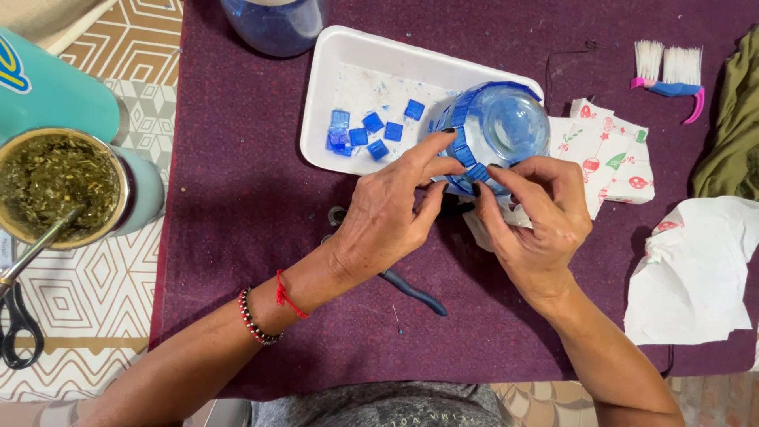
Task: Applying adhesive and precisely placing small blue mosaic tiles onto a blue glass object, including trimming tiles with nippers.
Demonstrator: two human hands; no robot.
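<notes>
Two hands meet on one blue glass jar (506,126), which lies tipped on its side with its base turned up toward the camera, so that the band of blue tiles around its wall faces the fingers.

Left hand (391,213): grip part closed, fingers spread along the near-left wall of the jar, thumb and forefinger tips pressing the tile band; it seems to steady the jar against rolling.

Right hand (541,217): grip narrowed to a pinch, thumb and forefinger tips set on one blue tile (477,171) at the lower edge of the band, the remaining fingers curled under the jar. The tile looks pressed into place rather than lifted clear.

White tray (332,87): just beyond the left grip, touching or nearly touching the jar; holds a loose cluster of blue square tiles (368,130), within easy reach for picking.

Printed paper napkin (609,154): just right of the jar, partly under it, probably as padding.

Dark-handled tool (415,291): on the purple cloth (237,198) below the left wrist; its working end is hidden.

White crumpled paper (692,269): well right of the right grip.

Small brushes (668,71): beyond the napkin, far right.

Metal cup of green herb (55,186) with a metal straw: well left of the left grip, off the cloth, on the patterned tabletop cover.

Scissors (16,324): far left edge.
</notes>
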